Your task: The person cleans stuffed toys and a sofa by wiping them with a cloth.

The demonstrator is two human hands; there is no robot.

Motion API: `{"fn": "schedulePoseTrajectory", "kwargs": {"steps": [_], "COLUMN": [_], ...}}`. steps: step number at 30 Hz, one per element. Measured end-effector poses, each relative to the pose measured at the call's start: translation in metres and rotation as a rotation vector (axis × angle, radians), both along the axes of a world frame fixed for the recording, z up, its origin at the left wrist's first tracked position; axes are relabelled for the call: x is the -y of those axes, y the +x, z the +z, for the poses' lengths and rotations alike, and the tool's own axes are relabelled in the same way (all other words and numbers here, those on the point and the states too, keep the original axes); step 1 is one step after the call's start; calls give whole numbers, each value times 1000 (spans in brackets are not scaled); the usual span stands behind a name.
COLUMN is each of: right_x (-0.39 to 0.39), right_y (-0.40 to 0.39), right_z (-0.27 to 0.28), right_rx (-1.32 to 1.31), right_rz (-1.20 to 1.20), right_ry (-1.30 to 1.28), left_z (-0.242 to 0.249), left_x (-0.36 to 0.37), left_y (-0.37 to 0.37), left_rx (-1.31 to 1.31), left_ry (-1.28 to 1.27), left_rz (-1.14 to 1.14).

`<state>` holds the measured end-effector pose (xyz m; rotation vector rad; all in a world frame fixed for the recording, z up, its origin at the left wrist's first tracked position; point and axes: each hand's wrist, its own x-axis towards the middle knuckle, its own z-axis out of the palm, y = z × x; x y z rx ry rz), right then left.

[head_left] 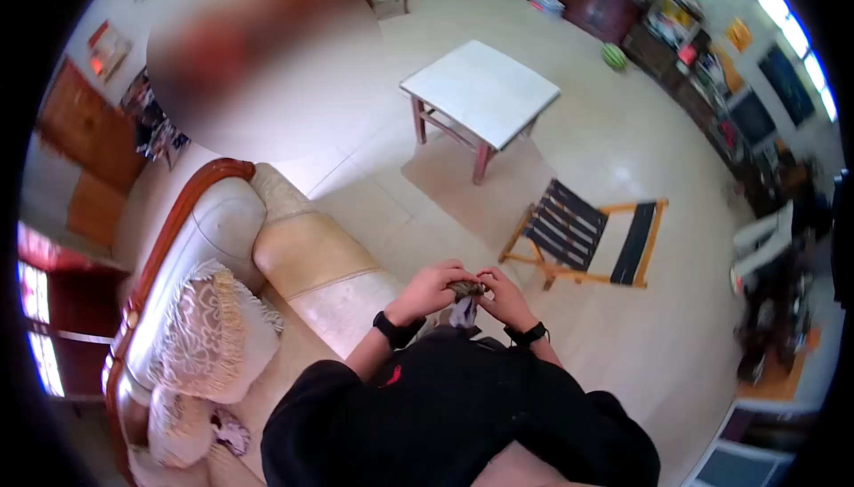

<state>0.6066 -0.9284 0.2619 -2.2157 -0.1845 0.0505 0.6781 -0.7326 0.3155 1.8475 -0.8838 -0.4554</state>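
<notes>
In front of my black shirt, my left hand (433, 289) and my right hand (507, 300) come together with bent fingers. Between their fingertips is a small bunched cloth (463, 313), with a dark brownish part at the top and a whitish-lilac part hanging below. Its exact kind is too small to make out. Both hands grip it, the left at its left side and the right at its upper right. Dark bands circle both wrists.
A wood-framed sofa (325, 256) with fringed cushions (200, 336) and a patterned cloth (230, 432) lies left. Ahead are a folding chair (569, 225) with dark straps and a white-topped table (480, 87). A watermelon (614, 56) rests near the cabinets (667, 69).
</notes>
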Motion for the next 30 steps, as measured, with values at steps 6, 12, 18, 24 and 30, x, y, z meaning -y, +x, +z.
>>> {"fn": "schedulePoseTrajectory", "kwargs": {"steps": [6, 12, 18, 24, 30], "right_x": [46, 22, -61, -191, -342], "right_y": [137, 295, 441, 551, 603], "right_z": [-55, -26, 12, 16, 2], "right_rx": [-227, -138, -27, 168, 0], "right_rz": [-45, 302, 904, 1366, 1822], "right_ry": [71, 97, 73, 96, -181], "left_z": [36, 13, 19, 18, -11], "left_x": [3, -40, -73, -123, -212], "left_y": [102, 208, 283, 313, 307], "left_rx": [36, -120, -130, -18, 61], "left_ry": [-22, 6, 101, 163, 117], "left_rz": [-36, 465, 800, 1294, 1806]}}
